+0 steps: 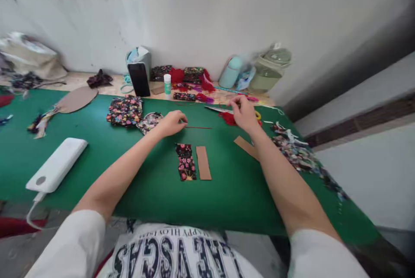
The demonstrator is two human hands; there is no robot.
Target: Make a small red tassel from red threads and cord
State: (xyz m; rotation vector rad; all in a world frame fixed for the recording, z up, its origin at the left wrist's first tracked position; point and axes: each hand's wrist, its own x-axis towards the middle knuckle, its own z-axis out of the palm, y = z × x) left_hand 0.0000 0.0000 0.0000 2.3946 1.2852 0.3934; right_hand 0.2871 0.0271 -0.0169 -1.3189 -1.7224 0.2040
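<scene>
Two bare hands reach over a green tabletop (227,204), seen from above by their owner. The left hand (173,123), fingers curled in toward the thumb, is at the left end of a thin red thread (199,128) that lies straight across the middle of the table; whether the fingers pinch it cannot be told. The right hand (243,111), fingers bent with the tips close together, is above the scissors (215,108) and a tangle of red strands (228,117); whether it grips anything is also unclear. Just nearer the wearer, a dark floral strip (186,162) lies beside a brown cardboard strip (203,163), the two apart and roughly parallel. A second cardboard piece (245,146) lies slanted, partly hidden by the right forearm. Beyond the left hand are a round, light floral piece (150,122) and folded flowered cloth (125,110); farther left are a cardboard oval (78,99) and a white power bank (57,164) with a cable. To the right spreads a heap of fabric scraps (293,150). Along the wall stand a black phone (138,80), leaning on a container, a glue stick (167,85) and a pale teal bottle (230,72).
</scene>
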